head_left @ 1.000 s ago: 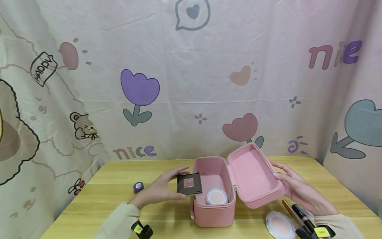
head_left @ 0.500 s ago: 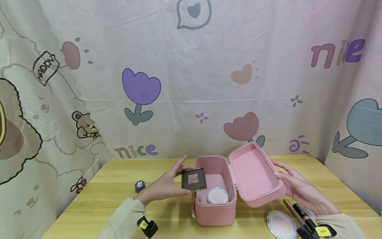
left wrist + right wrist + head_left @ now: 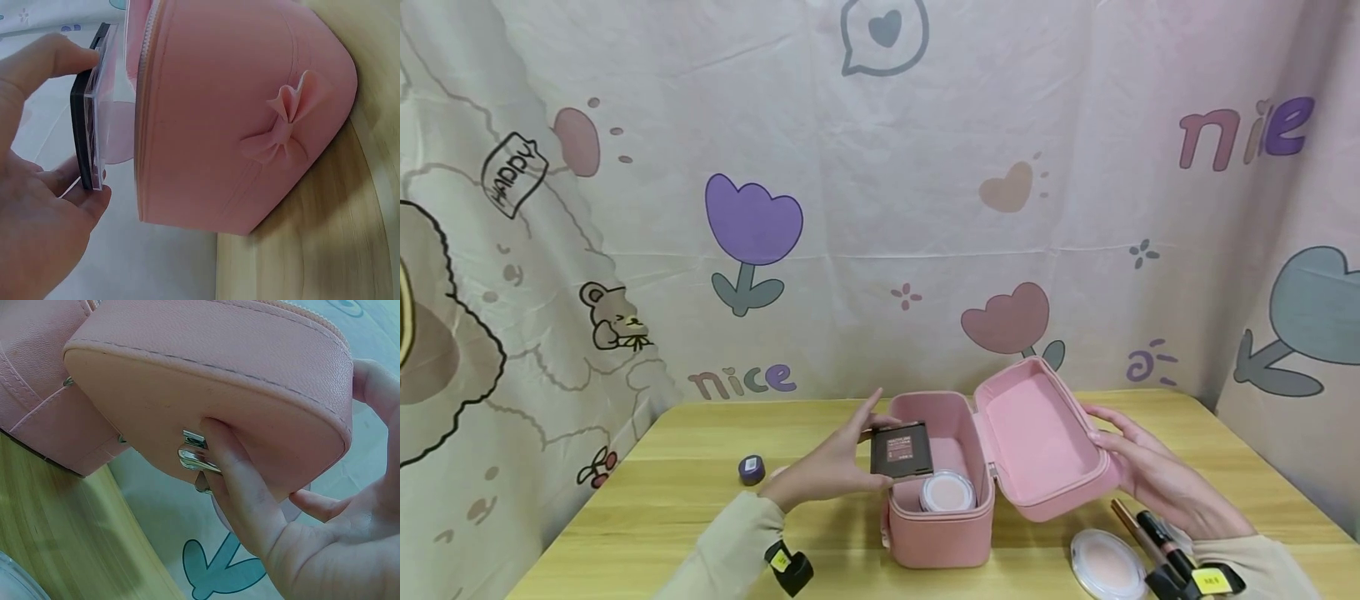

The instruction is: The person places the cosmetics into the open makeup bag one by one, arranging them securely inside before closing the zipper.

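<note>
My left hand (image 3: 831, 467) pinches a dark square makeup palette (image 3: 901, 451) between thumb and fingers, label side facing the head camera. The palette overlaps the left rim of an open pink cosmetic case (image 3: 938, 542). In the left wrist view, the palette's clear face (image 3: 103, 125) is turned toward the case, whose side bears a pink bow (image 3: 282, 131). A round powder compact (image 3: 947, 492) lies inside the case. With my right hand (image 3: 1165, 483) I hold the case's swung-back lid (image 3: 1037, 433); the right wrist view shows fingers beside its metal clasp (image 3: 197, 456).
A small purple-capped pot (image 3: 751, 470) stands left of the case, near my left wrist. At the right front lie another round compact (image 3: 1107, 562), a slim gold-brown stick (image 3: 1131, 527) and a black-capped tube (image 3: 1165, 542). A printed curtain (image 3: 880, 208) hangs behind the table (image 3: 700, 446).
My left hand has carried the palette rightward, from beside the case to over its left rim. The right hand and lid have stayed in place.
</note>
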`<state>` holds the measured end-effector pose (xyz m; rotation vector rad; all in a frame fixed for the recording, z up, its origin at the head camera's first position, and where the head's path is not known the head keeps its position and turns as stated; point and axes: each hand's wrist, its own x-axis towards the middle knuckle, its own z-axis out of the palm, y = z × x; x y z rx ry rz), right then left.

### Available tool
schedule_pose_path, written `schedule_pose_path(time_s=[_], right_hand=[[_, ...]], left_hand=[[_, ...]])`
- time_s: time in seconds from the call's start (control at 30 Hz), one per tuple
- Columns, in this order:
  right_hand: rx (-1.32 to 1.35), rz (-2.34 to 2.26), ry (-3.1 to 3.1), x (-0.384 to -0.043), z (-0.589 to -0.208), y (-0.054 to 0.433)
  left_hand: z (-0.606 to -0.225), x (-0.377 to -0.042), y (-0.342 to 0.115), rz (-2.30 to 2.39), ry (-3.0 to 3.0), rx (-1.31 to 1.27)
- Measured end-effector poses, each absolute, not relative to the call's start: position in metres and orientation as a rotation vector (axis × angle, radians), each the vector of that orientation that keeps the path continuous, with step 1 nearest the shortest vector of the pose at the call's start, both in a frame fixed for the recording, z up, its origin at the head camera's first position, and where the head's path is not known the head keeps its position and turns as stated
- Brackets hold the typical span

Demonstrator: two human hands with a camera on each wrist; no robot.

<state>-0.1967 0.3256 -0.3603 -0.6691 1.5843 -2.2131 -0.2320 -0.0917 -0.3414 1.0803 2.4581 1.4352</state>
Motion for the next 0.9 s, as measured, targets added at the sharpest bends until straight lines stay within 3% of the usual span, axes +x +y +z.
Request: schedule_pose_path(time_s=[0.9], right_hand=[[-0.525,-2.192,1.758,-0.196,-0.357,0.324]], left_hand=[[-0.343,-0.242,-0.052,1.302,2.494,1.219]])
